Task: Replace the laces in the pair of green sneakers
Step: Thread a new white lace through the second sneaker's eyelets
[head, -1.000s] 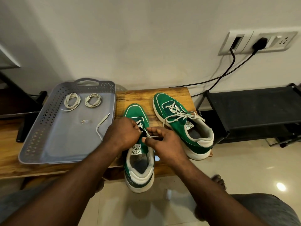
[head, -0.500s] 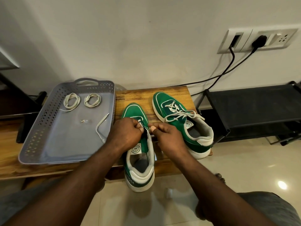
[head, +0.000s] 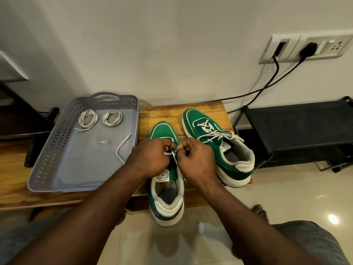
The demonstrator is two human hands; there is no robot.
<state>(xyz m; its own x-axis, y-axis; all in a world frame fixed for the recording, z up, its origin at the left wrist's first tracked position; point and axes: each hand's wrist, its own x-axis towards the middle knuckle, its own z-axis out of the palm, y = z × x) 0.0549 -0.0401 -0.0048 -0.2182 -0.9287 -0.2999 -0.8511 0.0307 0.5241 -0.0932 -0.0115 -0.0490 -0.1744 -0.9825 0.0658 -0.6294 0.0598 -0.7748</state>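
Two green sneakers stand on a wooden bench point(head: 172, 111). The near sneaker point(head: 165, 190) points away from me, its heel over the bench edge. My left hand point(head: 150, 159) and my right hand point(head: 196, 161) meet over its eyelets, and both pinch a white lace point(head: 169, 153) there. The lace's other end point(head: 123, 148) trails left into the grey tray. The far sneaker point(head: 219, 148) to the right keeps its white lace tied. My hands hide most of the near sneaker's eyelets.
A grey perforated tray point(head: 57, 150) lies left of the sneakers with two coiled laces point(head: 112, 117) at its back. A black shoe rack point(head: 298, 129) stands at the right. Two black cables point(head: 267, 87) hang from the wall sockets. A tiled floor lies below.
My right hand has moved up and left along the near sneaker to meet my left hand at the eyelets. The view has shifted slightly.
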